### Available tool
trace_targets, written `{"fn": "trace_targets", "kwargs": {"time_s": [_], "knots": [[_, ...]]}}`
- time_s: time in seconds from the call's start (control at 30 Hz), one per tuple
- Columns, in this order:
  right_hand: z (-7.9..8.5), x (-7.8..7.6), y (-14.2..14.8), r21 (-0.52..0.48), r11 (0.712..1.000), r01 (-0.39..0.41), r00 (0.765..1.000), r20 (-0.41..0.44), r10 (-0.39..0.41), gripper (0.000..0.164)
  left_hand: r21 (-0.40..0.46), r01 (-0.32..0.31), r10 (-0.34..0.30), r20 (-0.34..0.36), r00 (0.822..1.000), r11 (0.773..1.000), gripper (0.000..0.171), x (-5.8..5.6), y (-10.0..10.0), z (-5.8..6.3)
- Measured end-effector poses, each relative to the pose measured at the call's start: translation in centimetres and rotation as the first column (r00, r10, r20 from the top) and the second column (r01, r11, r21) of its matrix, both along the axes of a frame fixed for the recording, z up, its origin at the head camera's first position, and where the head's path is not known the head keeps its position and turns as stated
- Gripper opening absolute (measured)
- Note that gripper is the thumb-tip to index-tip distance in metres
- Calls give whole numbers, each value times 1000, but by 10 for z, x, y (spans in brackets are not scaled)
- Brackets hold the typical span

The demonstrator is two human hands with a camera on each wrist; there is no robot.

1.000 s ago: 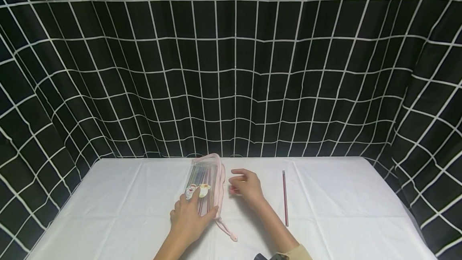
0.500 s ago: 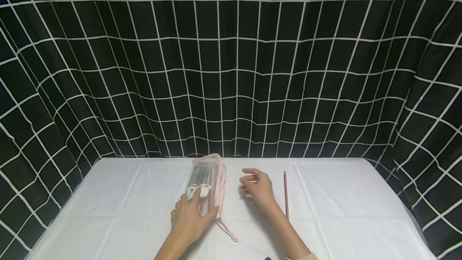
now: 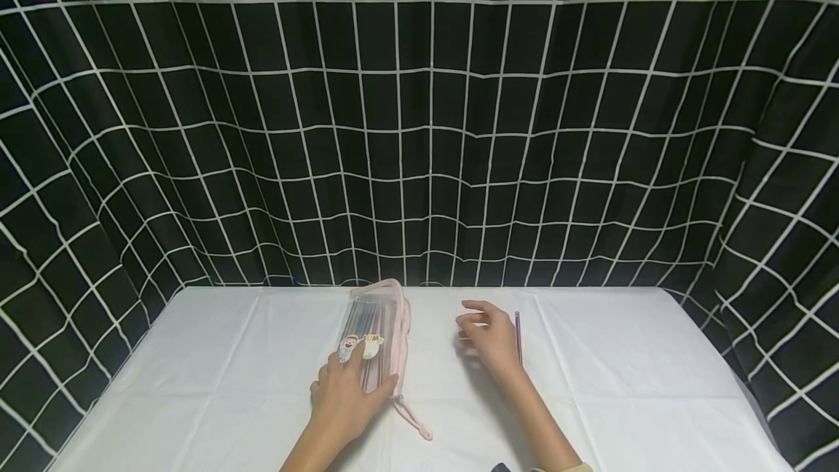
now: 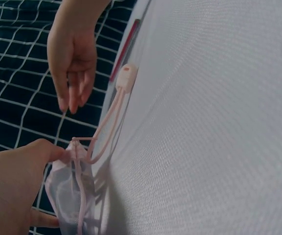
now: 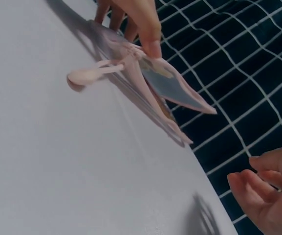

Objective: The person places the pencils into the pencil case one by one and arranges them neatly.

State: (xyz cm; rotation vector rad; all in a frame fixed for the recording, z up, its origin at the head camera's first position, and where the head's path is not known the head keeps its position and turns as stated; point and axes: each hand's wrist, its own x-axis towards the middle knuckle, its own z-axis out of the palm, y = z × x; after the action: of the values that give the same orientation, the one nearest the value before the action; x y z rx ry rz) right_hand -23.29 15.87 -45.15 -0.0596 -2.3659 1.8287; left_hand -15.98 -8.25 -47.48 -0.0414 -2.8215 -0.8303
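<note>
A clear pencil case (image 3: 385, 320) with pink edging lies on the table, long pencils showing through it and cartoon stickers on top. My left hand (image 3: 342, 393) holds its near end, thumb by the pink zip edge and index finger on the stickers. In the right wrist view, the edges of the case (image 5: 153, 90) stand apart at the far end. My right hand (image 3: 491, 337) hovers to the right of the case, fingers loosely bent and holding nothing. Just beyond it lies a red pencil (image 3: 518, 330), its lower part hidden by the hand and forearm.
A pink pull strap (image 3: 414, 419) trails from the near end of the case. White cloth covers the table (image 3: 655, 355). Behind and at both sides hangs a black curtain (image 3: 419, 130) with white grid lines.
My right hand has moved rightward, away from the pencil case, and now covers part of the pencil. The left hand and the case have stayed in place.
</note>
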Motion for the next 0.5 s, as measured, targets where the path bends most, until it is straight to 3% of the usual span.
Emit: {"fn": "trace_targets", "kwargs": {"time_s": [0.5], "knots": [[3, -2, 28, 48, 995, 88, 996, 15, -88, 39, -1, -2, 2, 13, 1000, 1000, 84, 0, 1, 2]]}}
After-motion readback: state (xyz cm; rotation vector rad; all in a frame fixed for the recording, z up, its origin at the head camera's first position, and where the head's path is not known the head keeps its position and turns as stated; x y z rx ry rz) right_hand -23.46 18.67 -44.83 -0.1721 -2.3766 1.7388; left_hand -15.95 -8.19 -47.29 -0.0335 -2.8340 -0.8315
